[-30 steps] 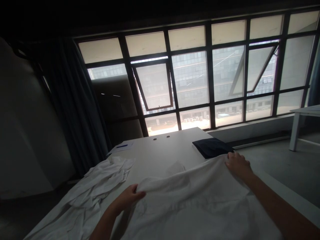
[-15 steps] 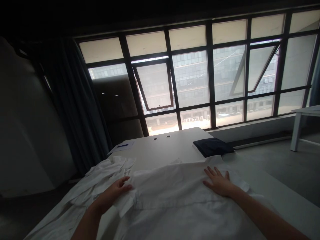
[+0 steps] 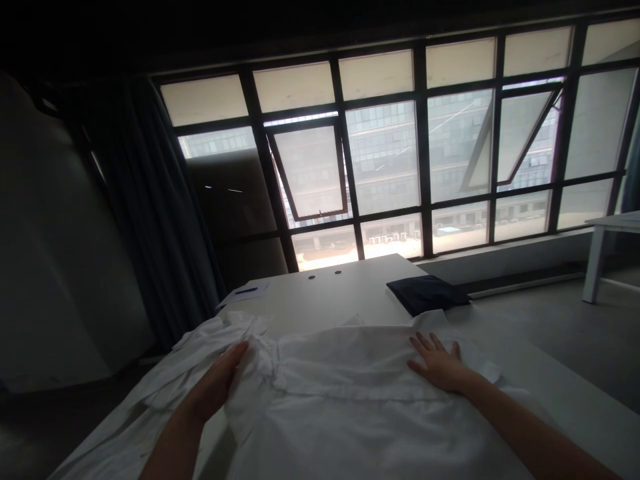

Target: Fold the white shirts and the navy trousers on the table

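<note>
White garment lies spread, unfolded, between and under the hands; it looks mostly flattened, with creases and bunching left beside the left hand, whose grip I cannot tell. The right hand rests open, fingers splayed. Left of the left hand: heaped white cloth. Beyond the right: dark item on the desk.

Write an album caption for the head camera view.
Right hand spread on white cloth, left hand at its edge, windows beyond.
</note>
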`<state>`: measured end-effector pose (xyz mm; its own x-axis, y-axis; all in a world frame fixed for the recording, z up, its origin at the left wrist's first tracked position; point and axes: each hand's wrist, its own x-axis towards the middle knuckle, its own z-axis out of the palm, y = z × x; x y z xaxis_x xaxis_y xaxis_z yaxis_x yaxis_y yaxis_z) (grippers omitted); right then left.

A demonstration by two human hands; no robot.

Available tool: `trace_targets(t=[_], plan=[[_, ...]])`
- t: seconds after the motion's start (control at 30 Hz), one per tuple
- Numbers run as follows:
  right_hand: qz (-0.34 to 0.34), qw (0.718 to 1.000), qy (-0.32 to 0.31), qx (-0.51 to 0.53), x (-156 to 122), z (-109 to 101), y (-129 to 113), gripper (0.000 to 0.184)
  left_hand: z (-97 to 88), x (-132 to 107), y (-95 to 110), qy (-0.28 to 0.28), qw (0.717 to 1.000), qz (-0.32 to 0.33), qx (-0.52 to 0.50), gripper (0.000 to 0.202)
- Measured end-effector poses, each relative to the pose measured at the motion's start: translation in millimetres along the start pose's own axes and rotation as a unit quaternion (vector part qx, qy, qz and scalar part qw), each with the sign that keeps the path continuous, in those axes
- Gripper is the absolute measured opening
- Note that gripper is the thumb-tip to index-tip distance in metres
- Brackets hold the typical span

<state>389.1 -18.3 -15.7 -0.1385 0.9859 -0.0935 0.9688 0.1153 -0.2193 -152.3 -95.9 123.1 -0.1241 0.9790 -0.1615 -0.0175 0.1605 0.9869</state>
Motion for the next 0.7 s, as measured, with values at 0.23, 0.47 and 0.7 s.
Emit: trace_targets(t=[0.23,0.47,0.7], plan=[[0.003,1.000,0.006,-0.006,1.5,2.3,0.8,0.082,-13.0,-6.9,-29.0,-0.116,0.938,-0.102,0.312,0.088],[0.016,1.000,0.000,-0.013,-9.9,-5.4,-11.9,0.080,-12.9,-0.4,-34.0,-0.062,0.879,-0.021,0.473,0.054],[-0.009,0.999,-0.018,-0.025,-38.0,-13.1,-29.5,0.077,-5.7,-5.0,-25.9,0.091,0.840,0.038,0.533,0.081]])
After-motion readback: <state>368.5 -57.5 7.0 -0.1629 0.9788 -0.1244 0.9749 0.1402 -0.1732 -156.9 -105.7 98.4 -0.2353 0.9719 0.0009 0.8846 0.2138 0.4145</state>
